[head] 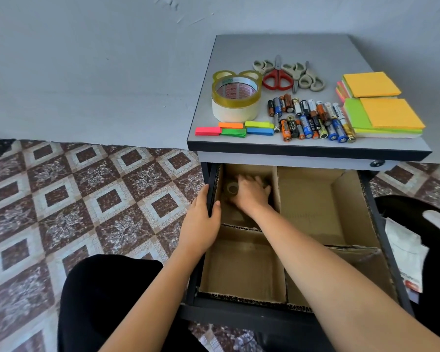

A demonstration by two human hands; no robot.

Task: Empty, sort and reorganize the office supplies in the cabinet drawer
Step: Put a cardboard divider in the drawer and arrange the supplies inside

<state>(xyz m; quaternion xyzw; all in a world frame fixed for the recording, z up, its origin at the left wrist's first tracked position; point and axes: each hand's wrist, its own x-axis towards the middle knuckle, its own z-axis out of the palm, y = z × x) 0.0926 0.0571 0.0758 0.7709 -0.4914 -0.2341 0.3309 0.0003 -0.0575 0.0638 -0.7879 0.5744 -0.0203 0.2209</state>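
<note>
— What's nearest?
— The right forearm (341, 275), crossing the open drawer (239, 315) from the lower right. A black-clad knee (107, 288) sits left of it, cut off by the frame.
— What's hard to make out?
— The rear-left compartment, shaded under the cabinet top (290, 47). The right hand (250, 194) is in there, knuckles up, fingers bent downward. A small roll (232, 188) lies against its thumb side, hole toward the camera. The fingertips are hidden, so I cannot tell whether they close round it. Something dark on the hand's far side is too dim to name.
— And the left hand (201, 224)?
— It grips the drawer's left wall, thumb inside, fingers outside.
— How is the drawer laid out?
— Cardboard dividers (274, 189) split it into compartments.
— What's on top?
— At the left, tape (235, 99): a clear roll stacked on a white one, with two small rolls behind. Just right of it are scissors (288, 74), one pair red-handled, the others grey. Batteries (310, 120) are heaped in front of them. Sticky notes (381, 102) stand at the right in two stacks, orange uppermost. Flags (234, 129) in pink, orange, green and blue lie along the front edge, left of the batteries.
— And the room?
— A brown-and-white patterned floor (87, 186) and a pale grey wall (87, 59). There is a keyhole (377, 163) at the cabinet's front right corner. White printed paper (407, 250) lies beside the drawer's right wall, its print too small to read.
</note>
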